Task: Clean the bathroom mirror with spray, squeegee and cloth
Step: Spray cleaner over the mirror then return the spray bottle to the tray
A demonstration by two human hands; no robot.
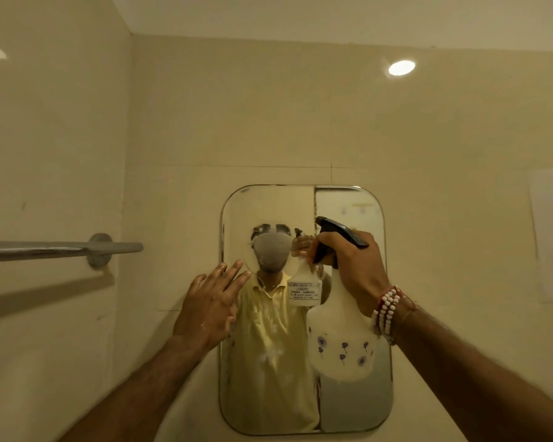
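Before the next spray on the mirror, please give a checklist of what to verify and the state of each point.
1. White plastic spray bottle with black trigger head held firmly in right hand: ok.
2. Nozzle aimed at rounded rectangular wall mirror: ok.
3. Left hand, open, clear of the spray path: not ok, it is in front of the glass.
4. Liquid left in bottle: cannot tell.
5. Squeegee and cloth ready nearby: cannot tell, neither is in view.
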